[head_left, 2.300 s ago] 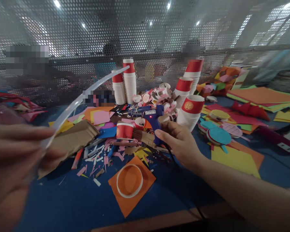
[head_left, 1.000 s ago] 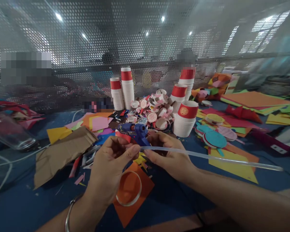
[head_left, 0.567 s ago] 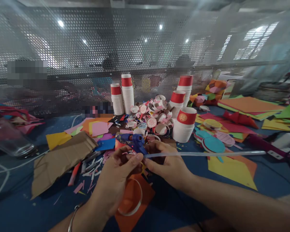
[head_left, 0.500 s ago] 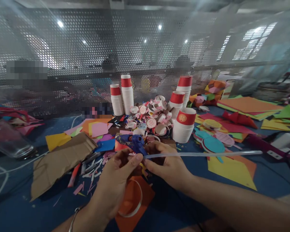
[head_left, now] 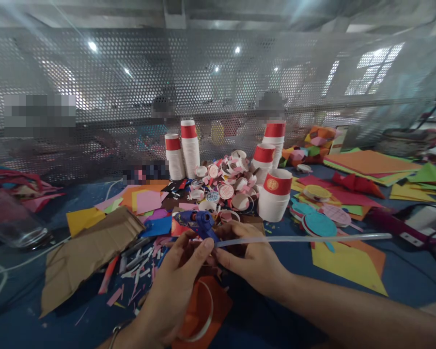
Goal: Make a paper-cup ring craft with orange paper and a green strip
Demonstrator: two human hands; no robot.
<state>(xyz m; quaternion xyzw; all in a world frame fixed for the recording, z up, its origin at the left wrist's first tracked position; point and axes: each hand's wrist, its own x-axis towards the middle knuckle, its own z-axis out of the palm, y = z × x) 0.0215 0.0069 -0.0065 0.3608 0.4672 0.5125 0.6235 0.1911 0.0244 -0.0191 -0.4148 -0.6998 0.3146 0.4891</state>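
Note:
A blue hot glue gun (head_left: pixel 204 222) is between my two hands, its nozzle towards the left. A long translucent glue stick (head_left: pixel 312 238) juts from its rear and runs right, above my right hand. My left hand (head_left: pixel 179 278) is closed at the gun's near side, thumb by its back end. My right hand (head_left: pixel 256 257) is closed around the handle area from the right; some fingers are hidden behind the gun. Below the hands lies an orange paper sheet (head_left: pixel 221 310) with a thin pale ring (head_left: pixel 210 317) on it.
Behind the gun are a heap of cut cup pieces (head_left: pixel 236 179) and stacks of red-and-white paper cups (head_left: pixel 274 203). Cardboard (head_left: pixel 90 257) and paper scraps (head_left: pixel 136 271) lie left, beside a clear glass (head_left: pixel 18 223). Turquoise discs (head_left: pixel 319 224) and coloured paper (head_left: pixel 370 165) lie right.
The view has tipped up slightly, so the table things sit a little lower in the picture. Both hands keep nearly the same hold on the glue gun.

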